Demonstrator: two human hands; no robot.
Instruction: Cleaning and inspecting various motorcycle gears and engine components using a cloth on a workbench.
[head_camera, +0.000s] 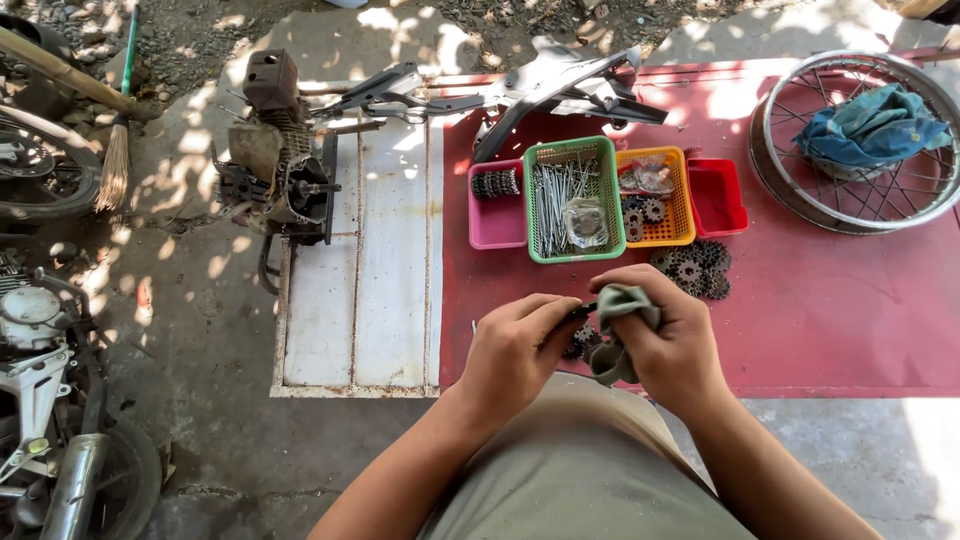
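My left hand (515, 350) pinches a small dark metal part (581, 312) by its end, over the near edge of the red board (830, 310). My right hand (668, 335) is closed on a grey-green rag (618, 305), which wraps around the part's other end. Both hands meet just above a small pile of dark sprockets (580, 343), mostly hidden behind them. My lap in olive shorts fills the bottom of the view.
Behind the hands stand a pink basket (497, 225), a green basket of spokes (572, 200), an orange basket (668, 215), a red tray (716, 195) and loose sprockets (695, 268). A spoked rim with blue cloth (868, 140) lies right. An engine (275, 160) and motorcycle parts (40, 400) sit left.
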